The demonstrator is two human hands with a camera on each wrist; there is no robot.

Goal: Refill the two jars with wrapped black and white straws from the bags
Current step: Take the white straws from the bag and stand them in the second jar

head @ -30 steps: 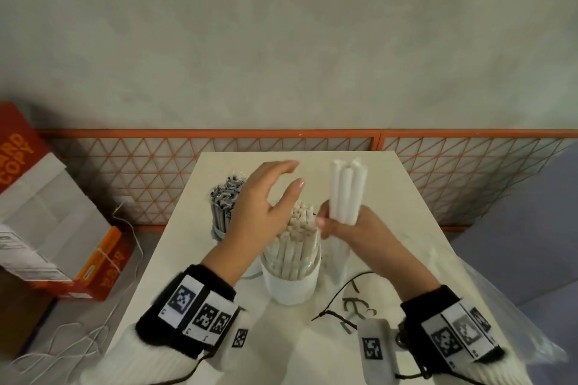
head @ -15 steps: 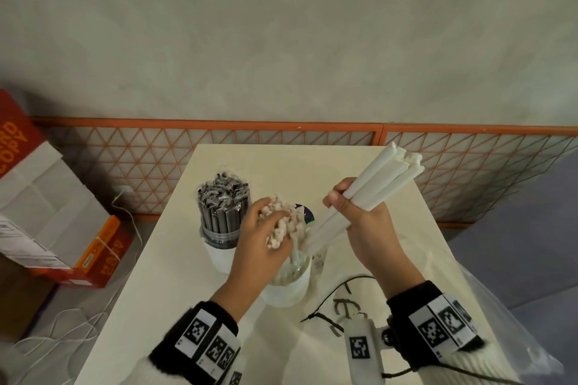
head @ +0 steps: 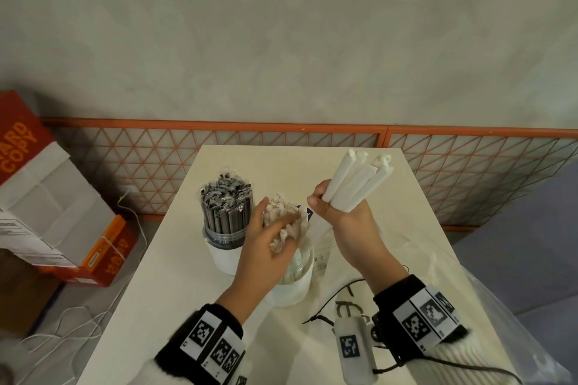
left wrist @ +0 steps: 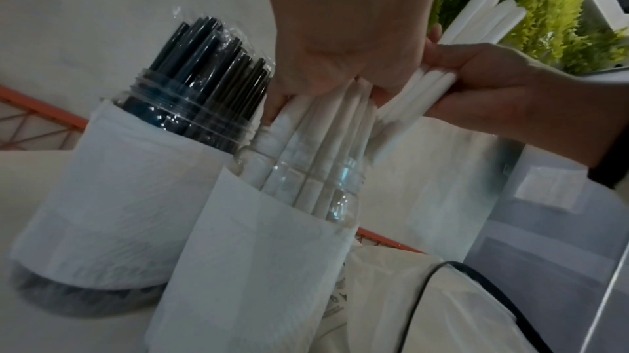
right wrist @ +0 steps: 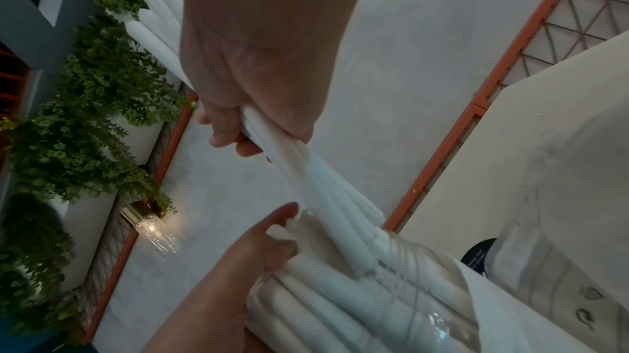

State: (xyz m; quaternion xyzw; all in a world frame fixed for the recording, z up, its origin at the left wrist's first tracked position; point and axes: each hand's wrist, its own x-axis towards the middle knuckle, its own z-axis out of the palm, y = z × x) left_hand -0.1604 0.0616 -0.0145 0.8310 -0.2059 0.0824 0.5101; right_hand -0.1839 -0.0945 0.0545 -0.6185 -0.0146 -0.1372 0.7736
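Observation:
Two paper-wrapped jars stand mid-table. The left jar (head: 226,255) is packed with black wrapped straws (head: 225,203). My left hand (head: 269,244) curls round the tops of the white straws (left wrist: 316,138) in the right jar (head: 292,286) and holds them toward the black jar. My right hand (head: 341,212) grips a bundle of white wrapped straws (head: 356,181), tilted up to the right. In the right wrist view the bundle's (right wrist: 327,197) lower ends reach the jar's mouth (right wrist: 425,305), beside my left hand (right wrist: 238,264).
A clear plastic bag (head: 500,306) lies along the table's right edge and a flat printed bag (head: 322,256) under my right wrist. A black cord (head: 331,297) trails near the front. An orange mesh fence (head: 281,141) backs the table; a cardboard box (head: 47,197) sits on the floor at left.
My left hand dropped from above the jar onto its white straws and closed round them. My right hand tipped its upright bundle to the right, lower ends toward the jar's mouth.

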